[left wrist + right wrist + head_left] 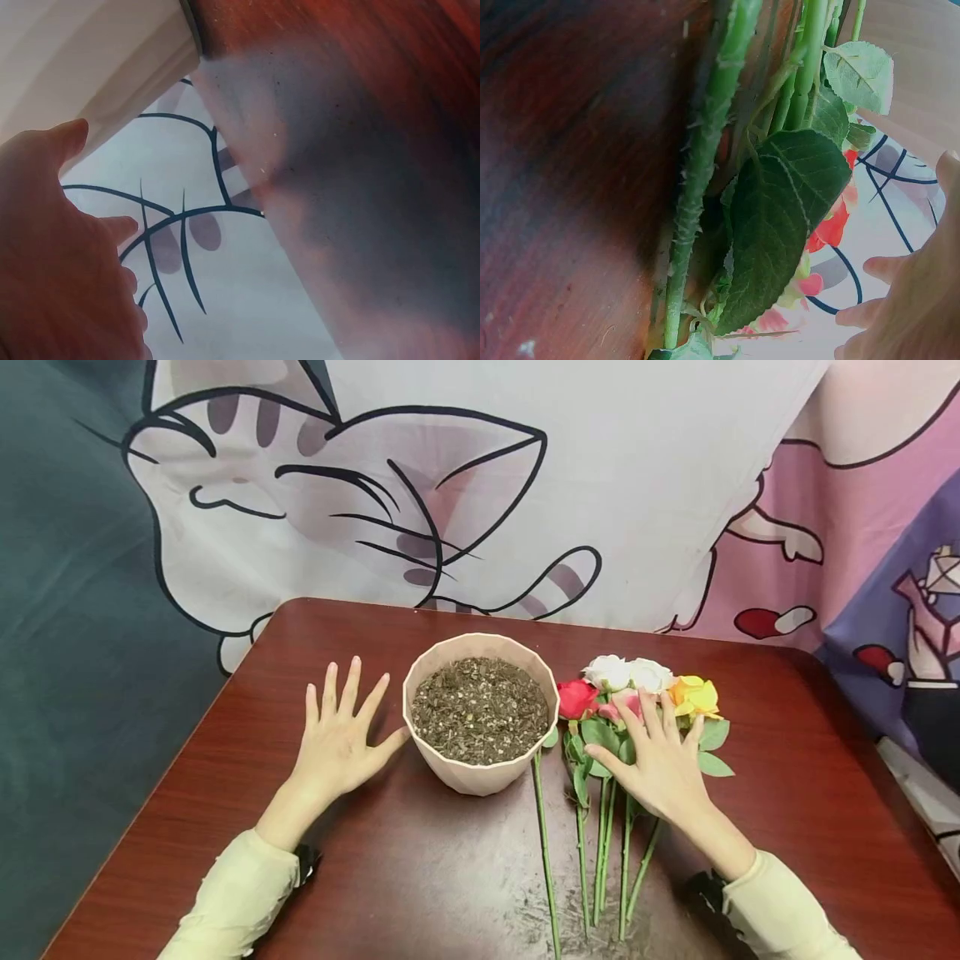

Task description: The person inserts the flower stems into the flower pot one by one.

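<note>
A pale faceted flowerpot (468, 777) filled with dark soil (480, 710) stands on the table. To its left, my left hand (337, 743) is spread with straight fingers; its thumb reaches close to the pot wall, and I cannot tell if they touch. Long-stemmed flowers lie to the right of the pot: a red rose (577, 699), white roses (607, 672), a pink one (611, 708) and a yellow one (695, 696). Over them my right hand (663, 768) is spread, holding nothing. In the right wrist view, a thorny green stem (705, 150) and dark leaves (772, 225) show near that hand.
The reddish-brown wooden table (360, 868) carries everything, its back edge running behind the pot. Behind it hangs a cloth (660, 485) printed with a cartoon cat. Several green stems (546, 852) point toward the front edge.
</note>
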Available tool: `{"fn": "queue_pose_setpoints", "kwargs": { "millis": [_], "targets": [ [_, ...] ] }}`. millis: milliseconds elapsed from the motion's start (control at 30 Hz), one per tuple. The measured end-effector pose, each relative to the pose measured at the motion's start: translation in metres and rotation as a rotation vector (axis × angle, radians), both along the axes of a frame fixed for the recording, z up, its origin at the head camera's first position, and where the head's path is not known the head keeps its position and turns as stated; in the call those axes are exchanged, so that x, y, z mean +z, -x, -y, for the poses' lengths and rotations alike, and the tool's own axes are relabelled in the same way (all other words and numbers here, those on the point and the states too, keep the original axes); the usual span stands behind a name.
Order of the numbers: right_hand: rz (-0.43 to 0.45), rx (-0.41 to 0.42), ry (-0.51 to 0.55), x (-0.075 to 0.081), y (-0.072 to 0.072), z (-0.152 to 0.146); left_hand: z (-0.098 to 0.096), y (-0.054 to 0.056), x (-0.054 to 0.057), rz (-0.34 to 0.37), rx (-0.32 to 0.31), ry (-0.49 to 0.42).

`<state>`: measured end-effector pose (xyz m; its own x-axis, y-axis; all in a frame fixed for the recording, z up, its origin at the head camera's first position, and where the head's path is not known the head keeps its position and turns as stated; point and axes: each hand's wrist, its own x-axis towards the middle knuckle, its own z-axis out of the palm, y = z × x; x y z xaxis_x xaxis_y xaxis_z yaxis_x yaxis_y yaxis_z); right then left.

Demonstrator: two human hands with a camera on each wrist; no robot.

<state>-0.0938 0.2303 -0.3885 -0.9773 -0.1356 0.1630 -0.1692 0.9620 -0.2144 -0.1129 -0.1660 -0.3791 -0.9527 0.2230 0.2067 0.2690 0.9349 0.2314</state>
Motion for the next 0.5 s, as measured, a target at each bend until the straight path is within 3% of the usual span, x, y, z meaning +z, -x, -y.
{"fn": "queue_pose_setpoints", "kwargs": {
  "millis": [167, 300, 400, 500],
  "targets": [
    [-0.016, 0.018, 0.015, 0.002, -0.002, 0.001, 0.0, -0.002, 0.001, -0.001, -0.003, -0.012],
    [-0.104, 0.073, 0.083, 0.006, -0.006, 0.005, 0.003, -0.002, 0.005, 0.004, -0.004, -0.018],
    [-0.221, 0.233, 0.154, 0.009, -0.014, 0.011, 0.002, 0.001, 0.011, 0.06, -0.012, -0.059],
    [-0.374, 0.47, 0.198, 0.011, -0.026, 0.022, -0.002, 0.006, 0.021, 0.16, -0.03, -0.221]
  ]
}}
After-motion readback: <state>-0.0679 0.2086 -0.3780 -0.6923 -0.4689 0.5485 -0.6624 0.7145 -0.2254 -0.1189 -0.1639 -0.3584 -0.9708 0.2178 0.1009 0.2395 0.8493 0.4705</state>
